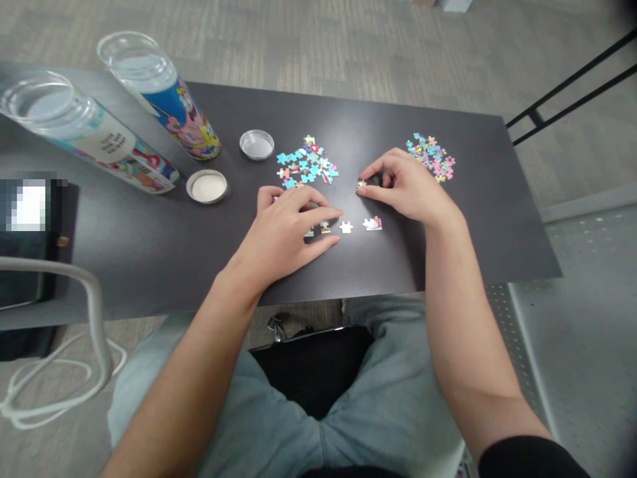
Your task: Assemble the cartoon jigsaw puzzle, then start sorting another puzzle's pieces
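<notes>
Between the thumb and forefinger of my right hand (405, 182) is a small jigsaw puzzle piece (361, 185), pinched just off or at the tabletop. My left hand (288, 229) rests on the table with fingers spread, partly covering puzzle pieces. Near its fingertips lie a piece (325, 227) and a pale piece (346, 227). To their right sits a joined bit of puzzle (373, 224) with a white and pink print. Beyond my left hand is a loose pile of mostly light-blue pieces (308, 162). Behind my right hand lies a second pile of smaller, multicoloured pieces (432, 156).
Two clear printed tubes, a nearer one (107, 139) and a farther one (169, 99), stand at the left. Two round lids, one silver (257, 145) and one cream (208, 186), lie beside them. A dark device (24, 245) and a white cable (97, 318) occupy the left edge.
</notes>
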A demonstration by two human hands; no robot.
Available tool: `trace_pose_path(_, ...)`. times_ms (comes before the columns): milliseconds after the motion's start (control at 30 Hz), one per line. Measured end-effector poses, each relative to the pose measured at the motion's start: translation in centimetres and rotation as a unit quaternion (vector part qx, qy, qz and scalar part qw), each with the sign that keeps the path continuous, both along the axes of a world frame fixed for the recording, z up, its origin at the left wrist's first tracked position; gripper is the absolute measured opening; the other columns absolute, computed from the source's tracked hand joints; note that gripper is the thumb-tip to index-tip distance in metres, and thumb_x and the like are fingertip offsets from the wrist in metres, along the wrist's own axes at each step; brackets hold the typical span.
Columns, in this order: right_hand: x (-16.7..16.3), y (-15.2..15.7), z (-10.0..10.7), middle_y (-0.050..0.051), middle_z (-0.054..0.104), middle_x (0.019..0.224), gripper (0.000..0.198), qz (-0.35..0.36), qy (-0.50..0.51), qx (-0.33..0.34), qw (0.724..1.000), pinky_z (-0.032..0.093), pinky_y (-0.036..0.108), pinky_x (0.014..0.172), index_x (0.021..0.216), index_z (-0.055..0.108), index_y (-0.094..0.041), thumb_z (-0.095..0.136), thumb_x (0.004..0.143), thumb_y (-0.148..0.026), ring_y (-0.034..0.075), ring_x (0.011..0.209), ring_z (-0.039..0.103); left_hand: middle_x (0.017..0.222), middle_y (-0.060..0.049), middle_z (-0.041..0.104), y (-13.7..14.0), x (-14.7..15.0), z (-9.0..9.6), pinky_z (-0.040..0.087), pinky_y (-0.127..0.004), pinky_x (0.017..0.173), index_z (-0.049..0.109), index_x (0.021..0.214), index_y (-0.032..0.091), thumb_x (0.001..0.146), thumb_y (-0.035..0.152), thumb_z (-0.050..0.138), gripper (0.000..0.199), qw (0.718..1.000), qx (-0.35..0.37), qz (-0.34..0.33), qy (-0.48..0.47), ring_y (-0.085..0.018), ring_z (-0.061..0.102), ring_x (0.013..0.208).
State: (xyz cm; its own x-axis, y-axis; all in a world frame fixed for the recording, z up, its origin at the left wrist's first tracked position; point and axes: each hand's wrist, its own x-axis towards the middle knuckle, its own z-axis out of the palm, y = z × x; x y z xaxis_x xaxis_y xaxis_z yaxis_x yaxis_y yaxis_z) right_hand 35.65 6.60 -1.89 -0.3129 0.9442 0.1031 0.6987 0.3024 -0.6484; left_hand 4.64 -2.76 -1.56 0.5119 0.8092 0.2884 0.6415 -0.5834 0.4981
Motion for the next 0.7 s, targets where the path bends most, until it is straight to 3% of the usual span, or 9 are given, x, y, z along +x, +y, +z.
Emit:
trace_pose_path(333, -0.4, -0.7, 0.6, 0.007, 0.076, 0.107, 0.027, 0.005, 0.011, -0.015, 1.000, 0.060, 0.047, 0.089, 0.106, 0.090, -0.028, 0.108, 0.092, -0.042, 0.025, 0.088, 0.062, 0.144, -0.006, 0.086, 0.1, 0.1, 0.1, 0.041, -0.061, 0.123, 0.096, 0.137, 0.039, 0.116, 0.029, 0.093, 0.023, 1.000, -0.015, -0.011, 0.004, -0.034, 0.078, 0.134)
trace_pose_path(567, -1.5, -2.3, 1.4, -0.002, 0.071, 0.079, 0.042, 0.053, 0.081, -0.119, 0.988, 0.047, 0.040, 0.071, 0.106, 0.080, -0.030, 0.103, 0.096, -0.063, 0.022, 0.074, 0.061, 0.143, -0.007, 0.086, 0.3, -0.1, 0.0, 0.041, -0.061, 0.123, 0.095, 0.135, 0.036, 0.115, 0.032, 0.094, 0.021, 1.000, -0.013, 0.001, -0.002, -0.035, 0.077, 0.135)
trace_pose_path(700, -2.1, -2.9, 1.8, -0.001, 0.077, 0.084, 0.048, 0.067, 0.133, -0.167, 0.975, 0.050, 0.040, 0.069, 0.111, 0.079, -0.031, 0.099, 0.098, -0.072, 0.022, 0.074, 0.065, 0.141, -0.007, 0.084, 0.3, -0.2, 0.1, 0.041, -0.061, 0.124, 0.092, 0.131, 0.033, 0.110, 0.033, 0.097, 0.022, 0.999, -0.017, 0.027, -0.005, -0.036, 0.077, 0.135)
